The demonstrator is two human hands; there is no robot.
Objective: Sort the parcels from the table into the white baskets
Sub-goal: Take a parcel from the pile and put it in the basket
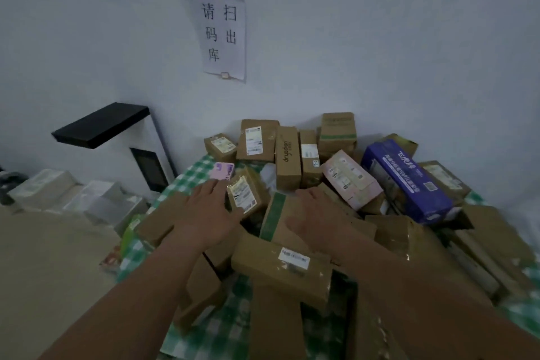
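Note:
A heap of cardboard parcels covers a table with a green-checked cloth (190, 175). My left hand (210, 210) reaches over the heap with straight fingers, beside a small brown parcel with a shiny label (248, 193); its thumb side touches that parcel. My right hand (318, 213) lies flat on a brown box with a green tape band (277, 213), fingers spread. A longer brown box with a white label (283, 266) lies in front of both hands. No white basket is in view.
A blue printed pack (409, 181), a pink box (350, 178) and a small pink parcel (223, 171) lie in the heap. Upright boxes (287, 155) lean on the white wall. Left of the table are a black-topped white device (117, 131) and pale boxes (73, 196).

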